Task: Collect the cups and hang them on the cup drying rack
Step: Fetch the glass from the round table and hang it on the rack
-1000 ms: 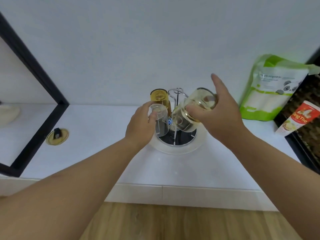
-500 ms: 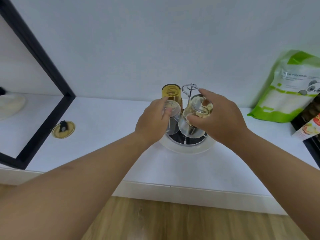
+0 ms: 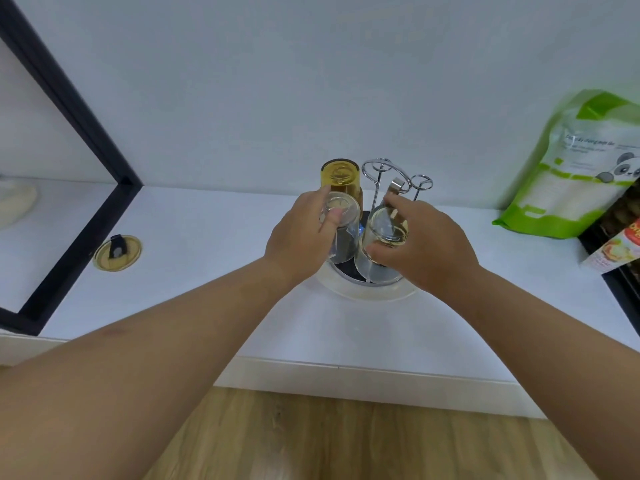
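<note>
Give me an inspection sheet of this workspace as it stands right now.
Surface: white countertop against a white wall.
Job's things: chrome wire cup drying rack on a round white base; amber glass cup upside down on it; two clear glass cups, both inverted and low over the rack, one on the left, one on the right.
Clutter: round gold lid, green-and-white panda pouch, red-and-white tube.
Hands: left hand grips the left clear cup; right hand grips the right one.
Cables: nothing seen.
Surroundings: black frame at left, wooden floor below.
</note>
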